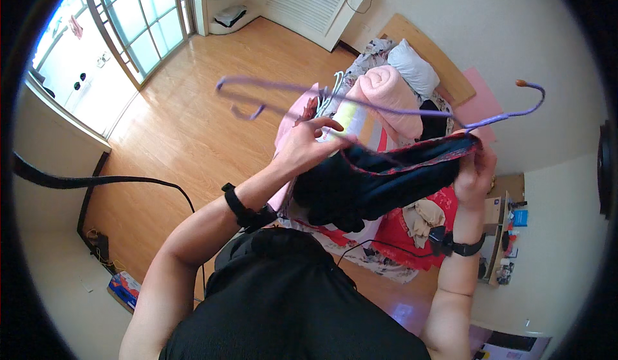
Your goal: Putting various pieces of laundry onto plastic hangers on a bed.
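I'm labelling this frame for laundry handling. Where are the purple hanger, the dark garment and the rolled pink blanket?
purple hanger (pixel 360 101), head view, on its long wire bar.
dark garment (pixel 373 183), head view, on the middle of its cloth.
rolled pink blanket (pixel 389 93), head view, on the roll's side.

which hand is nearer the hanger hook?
Right. The right hand grips the dark garment just below the hook of the purple hanger; the left hand is far along the bar.

Both hands (pixel 309 144) raised, fingers curled
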`<act>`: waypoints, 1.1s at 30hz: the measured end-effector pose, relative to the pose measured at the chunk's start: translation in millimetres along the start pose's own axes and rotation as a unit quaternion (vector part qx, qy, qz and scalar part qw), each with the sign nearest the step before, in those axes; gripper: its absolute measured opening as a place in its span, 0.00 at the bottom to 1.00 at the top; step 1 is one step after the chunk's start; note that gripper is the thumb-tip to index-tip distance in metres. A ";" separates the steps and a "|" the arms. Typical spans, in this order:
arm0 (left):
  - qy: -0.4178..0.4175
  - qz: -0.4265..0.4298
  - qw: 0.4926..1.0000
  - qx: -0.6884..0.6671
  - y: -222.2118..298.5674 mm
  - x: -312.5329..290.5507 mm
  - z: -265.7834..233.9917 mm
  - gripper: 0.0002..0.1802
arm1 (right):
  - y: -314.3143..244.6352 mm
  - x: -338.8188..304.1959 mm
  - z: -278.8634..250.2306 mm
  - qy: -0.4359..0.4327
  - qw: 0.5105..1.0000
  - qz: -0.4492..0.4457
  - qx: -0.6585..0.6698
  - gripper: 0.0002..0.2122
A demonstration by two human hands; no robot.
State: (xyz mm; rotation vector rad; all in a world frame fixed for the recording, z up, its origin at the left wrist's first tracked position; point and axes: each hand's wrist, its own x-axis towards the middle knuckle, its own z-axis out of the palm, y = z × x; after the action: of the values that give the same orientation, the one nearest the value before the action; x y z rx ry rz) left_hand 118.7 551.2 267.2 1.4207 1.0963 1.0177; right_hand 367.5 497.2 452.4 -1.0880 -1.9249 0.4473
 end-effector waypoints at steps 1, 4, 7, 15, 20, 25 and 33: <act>0.010 0.003 0.999 0.033 1.7 -1.0 4.4 0.32 | -2.5 -0.1 3.3 0.000 1.000 -0.001 0.001 0.09; -0.026 0.050 0.995 0.086 5.2 -6.2 5.6 0.22 | -1.9 0.2 5.5 -0.014 1.000 0.019 0.013 0.09; -0.065 0.018 0.993 0.094 22.1 -21.2 -7.5 0.17 | 6.8 -3.6 -3.0 0.048 0.999 -0.005 -0.016 0.09; -0.038 -0.068 0.994 -0.079 39.5 -37.1 -45.0 0.11 | 23.0 -10.7 -40.1 0.008 0.997 -0.012 -0.077 0.06; -0.082 -0.107 0.979 -0.150 56.0 -36.3 -69.1 0.12 | 35.7 -14.4 -48.3 -0.025 0.996 -0.011 -0.079 0.06; -0.096 -0.088 0.987 -0.098 68.9 -38.1 -78.3 0.11 | 41.0 -15.3 -45.7 0.020 0.992 -0.006 -0.120 0.06; -0.053 -0.124 0.978 -0.159 79.2 -36.2 -85.9 0.11 | 27.7 -12.1 -31.6 -0.071 0.967 -0.057 -0.239 0.08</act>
State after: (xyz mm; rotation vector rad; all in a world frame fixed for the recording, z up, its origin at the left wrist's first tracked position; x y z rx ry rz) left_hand 35.5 530.4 354.5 1.0408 0.9572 0.8810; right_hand 410.8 499.6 446.3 -1.2620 -2.2772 -0.0115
